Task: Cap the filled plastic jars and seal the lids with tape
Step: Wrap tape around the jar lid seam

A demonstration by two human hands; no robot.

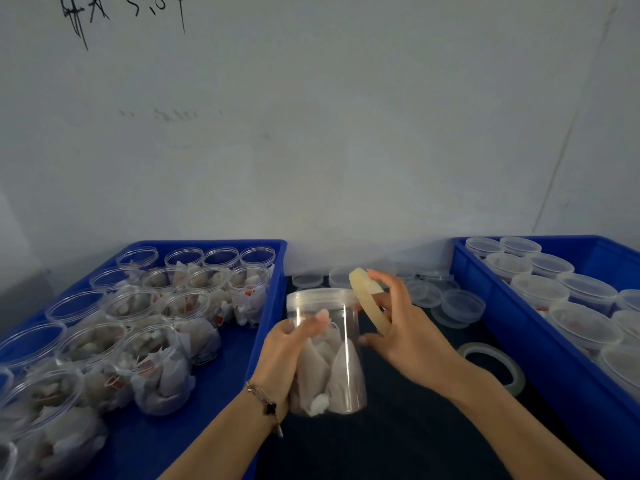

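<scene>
Left hand (294, 344) grips 1 capped jar (327, 351) mid-air btwn the crates; right hand (401, 327) holds tape roll (369, 301) at its lid, sealing looks underway. Left crate (266, 306): many jars uncapped. Plenty left.

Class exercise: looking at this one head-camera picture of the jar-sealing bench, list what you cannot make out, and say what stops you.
- Tape end on the jar: clear tape, too faint in the head view to tell whether it is stuck.
- Tape roll: partly hidden by the right hand.
- Jar's left side: covered by the left hand.
- Right bin: cut off by the frame edge.
- Wall writing: cut off at the top.
</scene>
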